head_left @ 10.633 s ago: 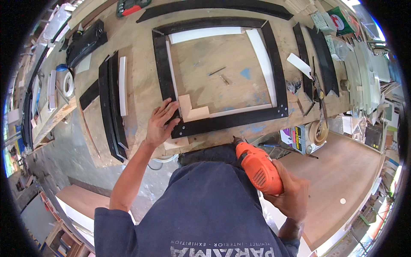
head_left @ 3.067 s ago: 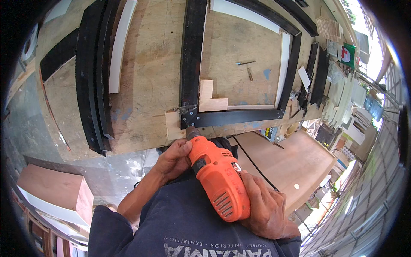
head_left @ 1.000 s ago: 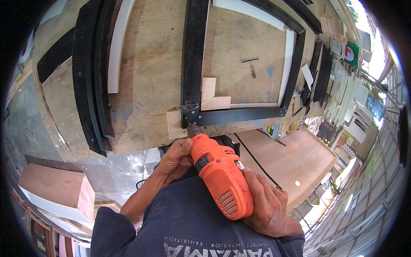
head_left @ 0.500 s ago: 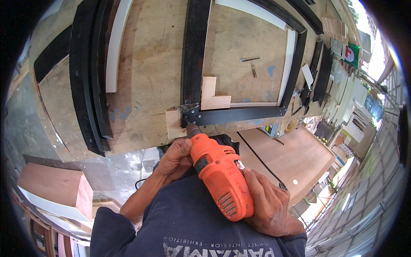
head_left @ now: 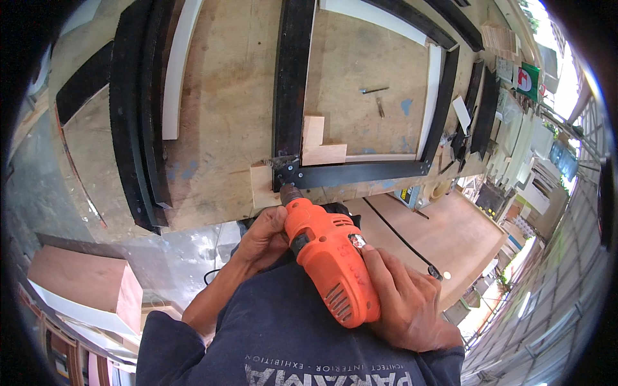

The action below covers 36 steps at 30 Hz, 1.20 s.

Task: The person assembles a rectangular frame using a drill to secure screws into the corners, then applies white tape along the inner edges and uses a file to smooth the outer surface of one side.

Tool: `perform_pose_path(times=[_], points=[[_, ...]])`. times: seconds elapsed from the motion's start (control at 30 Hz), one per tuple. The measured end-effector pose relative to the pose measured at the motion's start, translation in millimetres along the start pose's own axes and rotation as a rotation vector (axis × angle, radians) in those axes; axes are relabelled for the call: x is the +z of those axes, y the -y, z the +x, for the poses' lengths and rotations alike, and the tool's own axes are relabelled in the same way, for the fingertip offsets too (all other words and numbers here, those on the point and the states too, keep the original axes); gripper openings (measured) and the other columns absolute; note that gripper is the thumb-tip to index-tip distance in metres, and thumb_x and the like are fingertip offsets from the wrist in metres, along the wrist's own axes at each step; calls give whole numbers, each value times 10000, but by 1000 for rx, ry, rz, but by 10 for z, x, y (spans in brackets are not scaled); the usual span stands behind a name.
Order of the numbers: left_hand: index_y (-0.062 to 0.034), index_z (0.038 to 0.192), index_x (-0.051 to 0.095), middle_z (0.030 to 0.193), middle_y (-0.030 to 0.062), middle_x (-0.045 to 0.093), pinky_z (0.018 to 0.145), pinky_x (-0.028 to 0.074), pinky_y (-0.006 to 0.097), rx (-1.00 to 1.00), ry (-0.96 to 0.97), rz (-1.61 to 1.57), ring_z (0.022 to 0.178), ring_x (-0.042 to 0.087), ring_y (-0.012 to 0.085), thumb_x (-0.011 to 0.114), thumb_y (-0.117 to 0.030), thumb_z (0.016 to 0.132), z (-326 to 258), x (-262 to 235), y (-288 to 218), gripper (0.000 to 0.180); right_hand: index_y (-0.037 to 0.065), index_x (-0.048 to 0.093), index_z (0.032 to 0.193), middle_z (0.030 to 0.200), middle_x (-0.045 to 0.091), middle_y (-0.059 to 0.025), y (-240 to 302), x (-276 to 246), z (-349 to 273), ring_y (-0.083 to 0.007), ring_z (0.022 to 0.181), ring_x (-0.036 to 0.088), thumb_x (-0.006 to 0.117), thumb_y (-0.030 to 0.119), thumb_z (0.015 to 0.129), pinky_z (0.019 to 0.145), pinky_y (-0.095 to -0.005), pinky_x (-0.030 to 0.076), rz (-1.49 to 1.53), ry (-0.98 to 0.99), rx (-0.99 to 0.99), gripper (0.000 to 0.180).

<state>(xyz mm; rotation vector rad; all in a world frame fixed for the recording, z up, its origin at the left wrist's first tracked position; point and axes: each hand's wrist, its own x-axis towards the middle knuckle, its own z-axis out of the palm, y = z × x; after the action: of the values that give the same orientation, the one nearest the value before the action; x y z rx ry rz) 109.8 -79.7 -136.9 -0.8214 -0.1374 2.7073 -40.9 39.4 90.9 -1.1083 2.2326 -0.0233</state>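
An orange power drill (head_left: 331, 260) is held between my two hands, its chuck (head_left: 293, 193) pointing at the near left corner of a black frame (head_left: 360, 174). My right hand (head_left: 407, 296) is wrapped round the drill's handle at the rear; the trigger is hidden. At the front, my left hand (head_left: 265, 233) is closed with its thumb and fingers against the drill body near the chuck. Several screw heads show at that corner. Whether the bit touches the frame is hard to see. Inside the corner sits a pale L-shaped wood piece (head_left: 315, 147).
A wooden workbench (head_left: 222, 77) carries the frame, long black bars (head_left: 132, 122) at left and two loose bits (head_left: 380, 106) inside the frame. A brown panel (head_left: 450, 238) lies below at right, with a black cord (head_left: 405, 239) across it. A brown-topped box (head_left: 84, 276) stands lower left.
The drill's rear and my right hand have shifted slightly left and up. The chuck stays at the same corner, and my left hand keeps its place.
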Motion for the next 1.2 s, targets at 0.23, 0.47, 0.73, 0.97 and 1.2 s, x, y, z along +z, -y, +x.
perform_pose_path(times=[0.23,0.47,0.73,0.97,1.2], points=[[-14,1307,617,1188,76,710,997,525,379,10,-40,21,1080,679,163,627,-474,1005,-6,17,22,550,-39,563,1352,1094,653,-182,-62,8,-36,-253,740,701,706,118,755,617,-347,571,47,-12,-47,633],[-61,1204,644,1137,64,710,956,540,355,73,-65,65,1029,679,153,625,-398,1036,24,-84,95,378,-21,544,1383,1073,636,-128,-123,10,-91,-242,711,687,791,293,758,626,-347,566,-3,-21,-81,742],[-27,1017,680,1001,58,721,798,522,286,361,-465,449,872,654,140,673,-277,1022,-162,46,23,250,-23,643,1287,1102,739,-177,-467,77,-605,-257,873,767,858,283,692,704,-360,598,180,-299,-109,703],[-7,1174,666,1136,168,662,917,477,397,1064,-950,1443,1053,601,268,789,-205,885,33,-67,163,371,-48,664,1224,1046,751,-169,-1094,251,-1358,-272,903,752,953,202,475,860,-373,580,468,-565,258,841],[-22,1414,582,1465,270,419,1124,330,568,1265,-1157,1824,1365,388,455,861,-355,810,894,-224,460,744,-103,587,1283,1098,691,-127,-1951,969,-2091,-257,912,693,936,132,532,846,-385,581,1107,-1238,496,861]])
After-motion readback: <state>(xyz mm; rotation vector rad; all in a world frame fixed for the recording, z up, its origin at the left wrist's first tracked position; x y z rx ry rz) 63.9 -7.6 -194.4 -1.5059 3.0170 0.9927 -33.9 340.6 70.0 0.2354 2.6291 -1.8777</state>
